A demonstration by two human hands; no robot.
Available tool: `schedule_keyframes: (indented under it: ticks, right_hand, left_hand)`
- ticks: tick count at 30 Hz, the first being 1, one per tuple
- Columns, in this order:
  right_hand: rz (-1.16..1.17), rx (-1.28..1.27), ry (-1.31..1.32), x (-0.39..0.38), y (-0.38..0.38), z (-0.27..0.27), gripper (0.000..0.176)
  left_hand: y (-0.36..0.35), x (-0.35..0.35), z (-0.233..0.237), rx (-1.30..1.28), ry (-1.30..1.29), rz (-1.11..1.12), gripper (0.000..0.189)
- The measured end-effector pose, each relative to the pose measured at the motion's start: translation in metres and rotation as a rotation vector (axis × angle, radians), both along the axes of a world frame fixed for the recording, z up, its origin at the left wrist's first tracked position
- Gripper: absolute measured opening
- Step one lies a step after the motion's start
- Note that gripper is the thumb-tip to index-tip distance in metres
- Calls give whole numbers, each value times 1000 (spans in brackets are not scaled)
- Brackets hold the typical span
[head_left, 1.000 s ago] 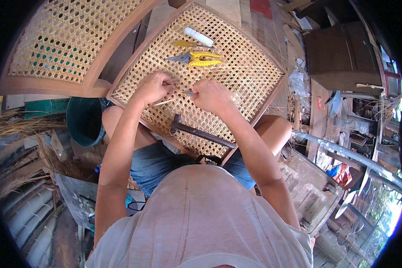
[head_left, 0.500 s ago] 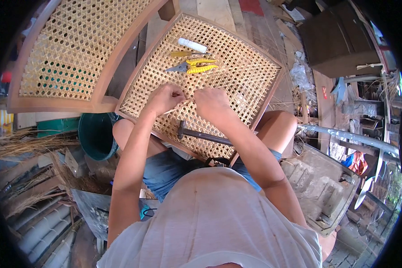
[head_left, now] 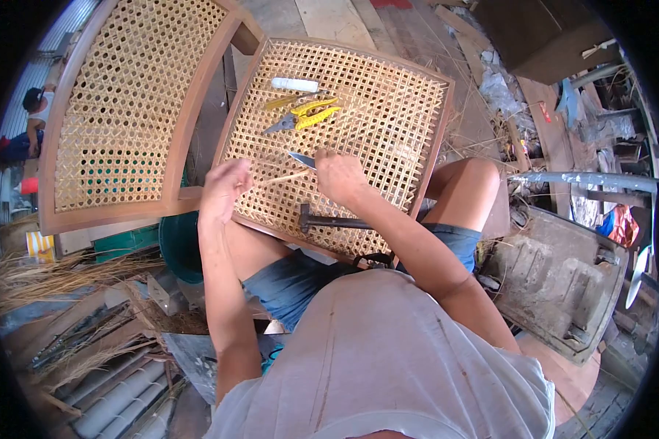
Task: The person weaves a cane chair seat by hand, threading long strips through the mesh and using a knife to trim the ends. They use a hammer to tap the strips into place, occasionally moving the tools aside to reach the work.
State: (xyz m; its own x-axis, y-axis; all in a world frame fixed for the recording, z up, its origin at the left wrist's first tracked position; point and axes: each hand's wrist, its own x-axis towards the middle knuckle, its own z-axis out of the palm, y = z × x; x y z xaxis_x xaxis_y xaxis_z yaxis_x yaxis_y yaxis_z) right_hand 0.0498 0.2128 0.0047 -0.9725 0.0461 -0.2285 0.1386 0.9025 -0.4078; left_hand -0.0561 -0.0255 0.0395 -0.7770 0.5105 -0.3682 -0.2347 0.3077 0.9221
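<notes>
My right hand (head_left: pixel 340 175) is closed around a knife (head_left: pixel 302 159), its blade pointing left above the woven cane seat (head_left: pixel 373 124). The handle is hidden in my fist. A thin pale cane strip (head_left: pixel 284 178) stretches between my hands over the seat. At the seat's left edge my left hand (head_left: pixel 225 186), slightly blurred, has its fingers curled at the strip's left end. Beyond the hands, yellow-handled snips (head_left: pixel 304 115), a slim pointed tool with a yellowish handle (head_left: pixel 289 100) and a white cylinder (head_left: pixel 294 85) rest on the cane. A hammer (head_left: pixel 329 221) lies nearer my lap.
The chair's cane backrest (head_left: pixel 128 95) rises at the left. A green bucket (head_left: pixel 179 249) stands below it, near loose fibres (head_left: pixel 73 274). A dirty moulded panel (head_left: pixel 556 278) lies at the right. Another person (head_left: pixel 35 121) is in the far left background.
My hands have moved apart, the left one leftward. The knife blade and a longer stretch of strip now show between them. The camera view has shifted, bringing the other person into sight.
</notes>
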Motion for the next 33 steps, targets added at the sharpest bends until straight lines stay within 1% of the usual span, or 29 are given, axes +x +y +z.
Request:
schedule_keyframes:
  ticks: [1, 2, 3, 4, 5, 6, 7, 9, 10, 11, 12, 13, 15, 16, 17, 19, 20, 21, 23, 25, 26, 27, 29, 30, 31, 33]
  right_hand:
    - [-5, -11, -2, 2, -2, -1, 31]
    - [23, 15, 24, 1, -2, -2, 30]
    - [52, 45, 50, 0, -1, -3, 28]
    - [52, 42, 48, 1, 4, 4, 28]
    - [10, 30, 6, 4, 14, 9, 26]
    - [-33, 20, -36, 8, 27, 14, 24]
    - [-35, 20, -40, 13, 42, 14, 24]
    - [-300, -20, -65, 23, 73, 12, 21]
    - [-298, -25, -66, 27, 78, 2, 21]
    - [-438, -532, -3, 33, 81, -12, 27]
    - [-567, -1040, 68, 36, 81, -11, 34]
    - [-576, -1041, 65, 41, 79, -10, 34]
    - [-554, -1406, 63, 51, 63, -4, 43]
    - [-558, -1413, 322, 48, 42, -5, 40]
    - [-559, -1422, 319, 42, 38, -14, 40]
    - [-499, -800, 165, 28, 39, -27, 38]
    - [-402, -522, 229, 24, 40, -32, 32]
    - [-404, -525, 228, 20, 48, -27, 32]
    - [-321, -70, -43, 8, 73, -16, 29]
    - [-497, 38, 253, 22, 123, -32, 27]
    - [-568, 38, 234, 26, 146, -28, 23]
    - [-644, 40, 217, 29, 163, -22, 20]
    - [-624, 34, 265, 34, 169, -22, 20]
    - [-596, 35, 312, 36, 173, -22, 20]
    - [-593, 31, 306, 38, 179, -22, 20]
    - [-650, 137, 200, 39, 201, -22, 29]
  left_hand:
    - [-1, 9, 11, 557, -219, 315, 22]
    - [8, 19, 15, 762, -284, 494, 18]
    - [4, 21, 7, 758, -283, 494, 18]
    - [-3, 24, -9, 765, -227, 478, 20]
    - [-11, 28, -25, 773, -173, 461, 23]
    - [-9, 33, -31, 365, 91, 493, 30]
    - [1, 41, -28, 364, 87, 492, 30]
    - [21, 56, -23, -373, 485, 157, 34]
    - [28, 58, -21, -378, 485, 158, 34]
    - [35, 58, -18, -524, 518, 140, 36]
    - [42, 56, -15, -667, 548, 120, 40]
    - [45, 55, -11, -669, 545, 111, 40]
    - [50, 53, -3, -764, 495, 51, 44]
    - [49, 52, -5, -751, 519, 40, 42]
    - [48, 53, -6, -760, 519, 39, 42]
    - [49, 54, -7, -747, 549, 34, 40]
    - [50, 54, -7, -750, 550, 30, 40]
    - [51, 54, -8, -756, 512, 28, 37]
    - [56, 54, -15, -762, 472, 29, 33]
    - [66, 57, -27, -642, 776, -22, 30]
    - [73, 58, -30, -685, 670, -4, 28]
    - [77, 63, -33, -690, 668, -6, 28]
    - [85, 69, -40, -627, 556, 130, 18]
    - [86, 71, -46, -611, 577, 173, 16]
    - [84, 72, -56, -617, 572, 174, 16]
    - [78, 70, -73, -446, 604, 231, 16]
